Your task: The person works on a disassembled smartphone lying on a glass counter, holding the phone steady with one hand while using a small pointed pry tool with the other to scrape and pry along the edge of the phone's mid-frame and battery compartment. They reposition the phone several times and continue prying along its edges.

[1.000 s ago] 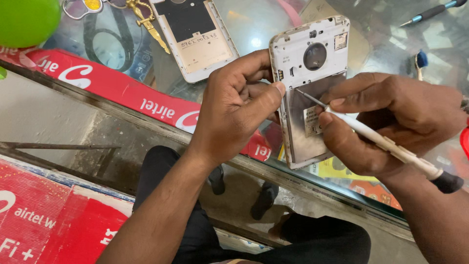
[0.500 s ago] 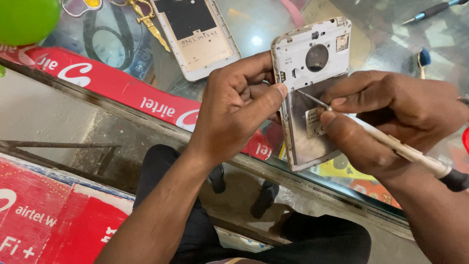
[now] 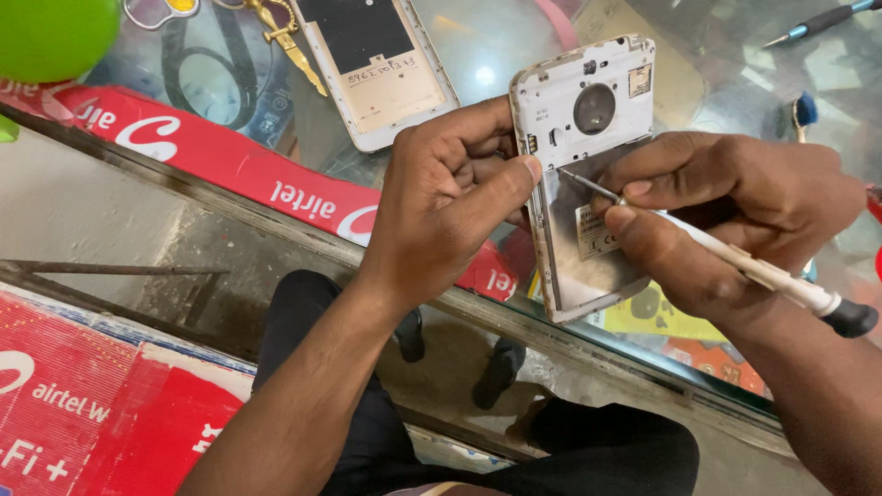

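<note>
Left hand (image 3: 441, 216) clamps opened phone (image 3: 588, 174) edge; right hand (image 3: 735, 211) pinches screwdriver (image 3: 735, 262), tip on phone.

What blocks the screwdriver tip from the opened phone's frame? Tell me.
Nothing visible does. The right hand holds the white screwdriver with its metal tip already against the opened phone at the edge of its white inner frame. The left hand grips the phone's left edge, with its thumb beside the tip, not across it.
</note>
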`<state>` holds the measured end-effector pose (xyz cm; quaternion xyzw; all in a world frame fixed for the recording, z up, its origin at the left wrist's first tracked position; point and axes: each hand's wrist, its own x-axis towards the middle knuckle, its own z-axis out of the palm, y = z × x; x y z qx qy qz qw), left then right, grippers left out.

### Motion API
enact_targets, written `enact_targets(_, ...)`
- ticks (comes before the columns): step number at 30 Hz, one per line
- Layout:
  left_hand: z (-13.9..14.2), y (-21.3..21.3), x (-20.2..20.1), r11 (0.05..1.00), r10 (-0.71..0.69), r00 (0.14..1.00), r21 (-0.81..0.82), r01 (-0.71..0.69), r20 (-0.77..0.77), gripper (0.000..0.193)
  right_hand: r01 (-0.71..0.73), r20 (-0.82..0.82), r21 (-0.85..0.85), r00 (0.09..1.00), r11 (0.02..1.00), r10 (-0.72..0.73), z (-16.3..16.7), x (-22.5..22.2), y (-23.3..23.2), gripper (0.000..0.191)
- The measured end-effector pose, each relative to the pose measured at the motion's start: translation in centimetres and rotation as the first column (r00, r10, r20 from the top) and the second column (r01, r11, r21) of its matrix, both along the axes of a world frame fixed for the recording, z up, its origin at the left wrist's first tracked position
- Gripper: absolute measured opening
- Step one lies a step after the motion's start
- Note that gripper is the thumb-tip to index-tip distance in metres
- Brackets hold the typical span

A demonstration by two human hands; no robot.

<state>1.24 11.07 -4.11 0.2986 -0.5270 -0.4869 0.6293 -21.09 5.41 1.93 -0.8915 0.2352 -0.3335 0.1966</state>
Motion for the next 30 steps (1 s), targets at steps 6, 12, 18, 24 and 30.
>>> enact_targets(6,0.0,-0.2,0.0,1.0,-0.005,1.0,0.011,0.006,-0.029,0.031,-0.047,0.055,-0.074,0.997,0.996,0.051,-2.2,-1.6,-1.2,0.019)
enact_targets(12,0.2,-0.2,0.2,1.0,0.005,1.0,0.015,-0.005,-0.005,0.029,-0.067,0.085,-0.085,0.994,0.994,0.075,-1.3,0.2,-0.9,0.017)
enact_targets(18,0.4,-0.5,-0.2,0.991,0.066,0.995,0.11,-0.073,0.07,0.032,0.101,0.08,0.195,0.99,0.976,-0.118,1.9,2.0,1.4,0.019)
enact_targets(24,0.2,-0.4,-0.2,0.995,0.045,0.997,0.091,-0.05,0.06,0.031,0.078,0.043,0.099,0.996,0.992,-0.083,-0.7,-1.1,-0.1,0.019)
enact_targets(30,0.1,-0.6,-0.4,0.989,0.106,0.99,0.097,-0.114,0.09,0.032,-0.055,0.506,0.17,0.862,0.984,-0.04,-4.8,-3.7,-3.1,0.009)
